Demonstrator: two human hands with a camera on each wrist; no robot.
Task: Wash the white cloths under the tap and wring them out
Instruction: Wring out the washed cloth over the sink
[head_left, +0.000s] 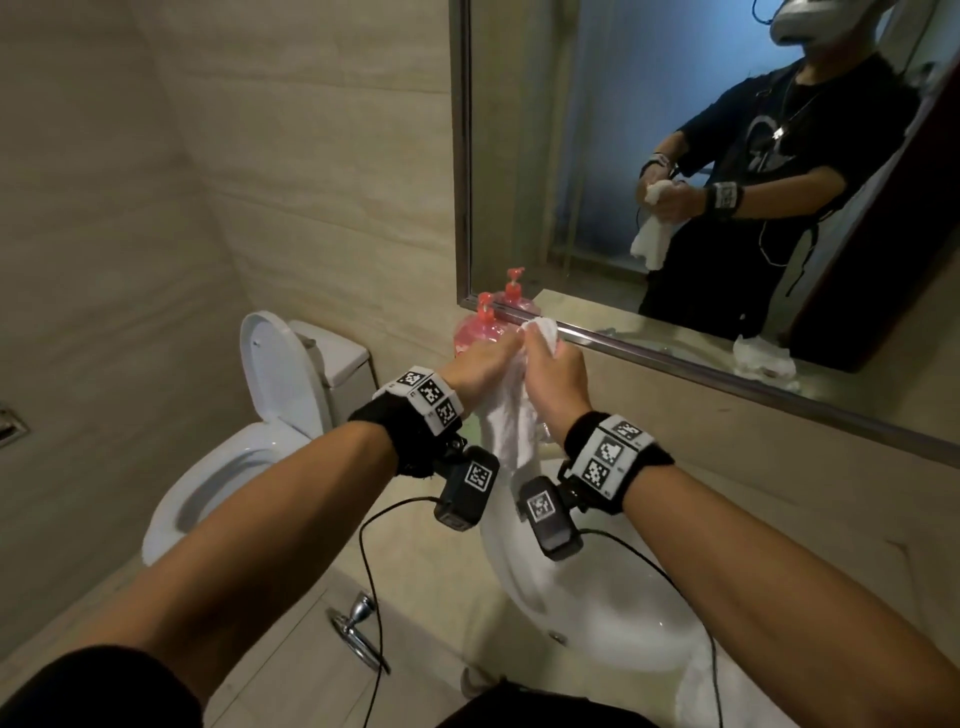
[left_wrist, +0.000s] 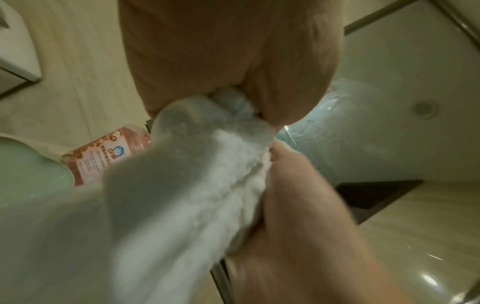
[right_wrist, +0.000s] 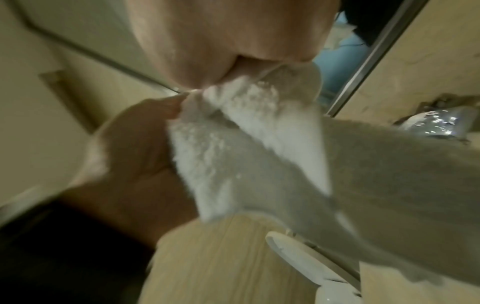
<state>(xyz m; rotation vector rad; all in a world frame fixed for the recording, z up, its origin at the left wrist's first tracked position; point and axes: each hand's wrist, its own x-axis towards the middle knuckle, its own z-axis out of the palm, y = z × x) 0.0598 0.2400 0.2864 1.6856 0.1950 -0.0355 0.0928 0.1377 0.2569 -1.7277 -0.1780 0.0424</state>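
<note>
Above the white oval basin (head_left: 587, 613) we clamp both grips, left hand (head_left: 475, 371) and right hand (head_left: 553, 379), round one white terry cloth (head_left: 506, 421), its tail hanging below them. Wringing looks underway; another crumpled white cloth (head_left: 727, 699) lies nearer us, seemingly still waiting.

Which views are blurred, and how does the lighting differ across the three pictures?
Head view: dim and warm, fairly sharp, wide-angle bending of the mirror frame. Left wrist view: white cloth smeared and out of focus close up. Right wrist view: the cloth and left hand blurred, with a dark lower-left corner.
</note>
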